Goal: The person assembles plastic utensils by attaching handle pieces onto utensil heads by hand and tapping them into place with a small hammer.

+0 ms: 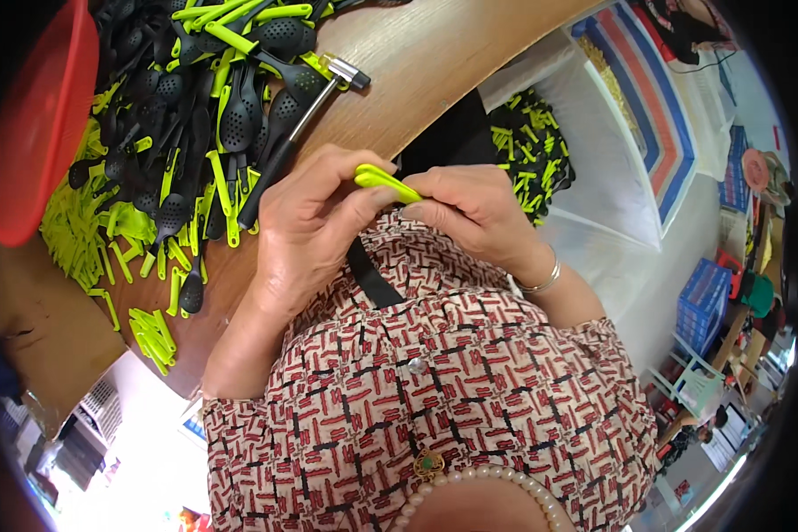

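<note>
Lime-green plastic point(379, 179) is being pinched by my left hand point(315, 206) and right hand point(481, 208), and I'm judging work partway, green-handled black spoons point(303, 82) lying beside many loose handles point(69, 235).

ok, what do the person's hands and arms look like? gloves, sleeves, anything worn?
Left hand and right hand: both bare, no gloves. A thin silver-coloured bangle circles the right wrist; nothing shows on the left one. The sleeves are short and loose, cream with a woven-look pattern of red and black dashes. No cables or markings visible.
</note>
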Action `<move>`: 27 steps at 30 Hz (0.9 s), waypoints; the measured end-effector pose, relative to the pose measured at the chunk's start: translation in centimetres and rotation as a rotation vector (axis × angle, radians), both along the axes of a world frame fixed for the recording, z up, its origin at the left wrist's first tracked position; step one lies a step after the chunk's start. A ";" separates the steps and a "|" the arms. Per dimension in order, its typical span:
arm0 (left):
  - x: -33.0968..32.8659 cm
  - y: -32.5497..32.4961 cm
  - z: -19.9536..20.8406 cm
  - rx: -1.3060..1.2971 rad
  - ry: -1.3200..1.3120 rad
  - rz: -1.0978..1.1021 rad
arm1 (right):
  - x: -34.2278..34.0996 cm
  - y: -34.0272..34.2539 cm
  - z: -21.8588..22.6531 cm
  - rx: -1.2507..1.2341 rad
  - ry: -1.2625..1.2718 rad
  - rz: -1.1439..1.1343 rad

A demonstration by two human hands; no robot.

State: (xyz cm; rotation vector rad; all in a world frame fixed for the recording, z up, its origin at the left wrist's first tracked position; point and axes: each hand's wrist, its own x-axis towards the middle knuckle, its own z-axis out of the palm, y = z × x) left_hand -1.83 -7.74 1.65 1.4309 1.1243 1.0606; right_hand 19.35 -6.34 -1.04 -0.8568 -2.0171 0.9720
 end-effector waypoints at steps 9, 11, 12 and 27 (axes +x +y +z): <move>-3.2 -1.0 1.0 0.493 0.558 -0.168 | 0.1 -0.3 2.0 0.713 -0.423 -0.028; -3.2 -1.2 0.8 0.492 0.586 -0.137 | -0.1 -0.4 2.0 0.705 -0.427 -0.026; -3.2 -1.2 0.7 0.489 0.585 -0.135 | -0.1 -0.4 2.0 0.701 -0.433 -0.025; -2.8 -1.8 -0.5 0.565 0.669 -0.093 | -1.0 -1.2 0.4 0.532 -0.421 -0.014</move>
